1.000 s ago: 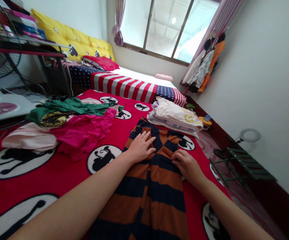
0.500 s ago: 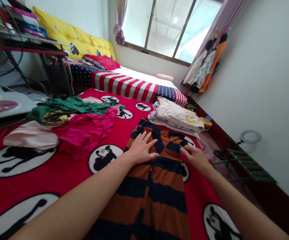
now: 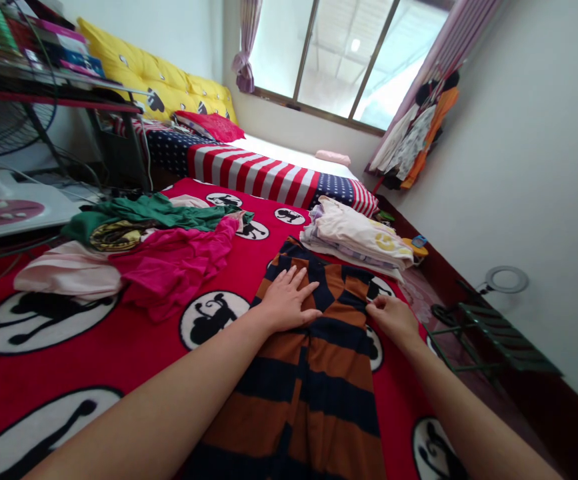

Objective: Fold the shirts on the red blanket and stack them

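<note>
Brown and navy striped trousers (image 3: 339, 360) lie spread out on a red blanket (image 3: 159, 360), waistband at the far end. My left hand (image 3: 289, 300) rests flat on the upper part of the trousers, fingers spread. At their right edge, just below the waistband, my right hand (image 3: 391, 317) pinches the cloth between thumb and curled fingers. The lower ends of the legs run out of view at the bottom.
Loose green (image 3: 153, 212) and pink clothes (image 3: 183, 260) lie to the left. A folded stack of light clothes (image 3: 359, 233) sits beyond the waistband. A fan base (image 3: 13, 207) stands at left, a green folding chair (image 3: 503, 340) at right.
My right hand has shifted slightly down along the trousers' right edge, its fingers more curled. My left hand stays flat on the cloth. The whole view has moved a little.
</note>
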`<state>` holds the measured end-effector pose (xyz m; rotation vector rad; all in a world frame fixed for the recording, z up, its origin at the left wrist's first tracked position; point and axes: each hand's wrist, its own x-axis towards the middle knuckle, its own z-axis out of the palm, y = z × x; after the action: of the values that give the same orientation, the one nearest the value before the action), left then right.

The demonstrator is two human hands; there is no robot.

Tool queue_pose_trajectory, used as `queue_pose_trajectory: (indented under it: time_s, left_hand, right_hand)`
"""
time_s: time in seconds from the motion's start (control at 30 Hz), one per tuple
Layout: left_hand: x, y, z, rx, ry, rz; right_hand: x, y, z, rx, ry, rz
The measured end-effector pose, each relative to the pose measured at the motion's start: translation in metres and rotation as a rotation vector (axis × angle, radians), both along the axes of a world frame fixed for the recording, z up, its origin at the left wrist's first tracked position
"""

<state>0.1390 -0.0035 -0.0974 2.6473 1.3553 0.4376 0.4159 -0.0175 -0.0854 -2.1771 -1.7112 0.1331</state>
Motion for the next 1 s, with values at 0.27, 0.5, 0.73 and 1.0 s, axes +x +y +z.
queue_pose_trajectory:
  time_s: [0.27, 0.5, 0.73, 1.0]
  left_hand:
    - [0.0, 0.0, 0.0, 0.018, 0.015, -0.006]
    - [-0.001, -0.001, 0.0, 0.027, 0.003, 0.036]
    - [-0.003, 0.004, -0.003, 0.043, 0.01, 0.043]
    - [-0.002, 0.004, 0.001, 0.033, 0.053, 0.034]
  right_hand:
    - [-0.046, 0.011, 0.041, 0.22, -0.135, 0.238]
    - [-0.051, 0.026, -0.013, -0.004, -0.236, 0.401]
    - [-0.039, 0.031, -0.025, -0.049, -0.255, 0.315]
    - [-0.045, -0.03, -0.022, 0.033, -0.32, 0.413]
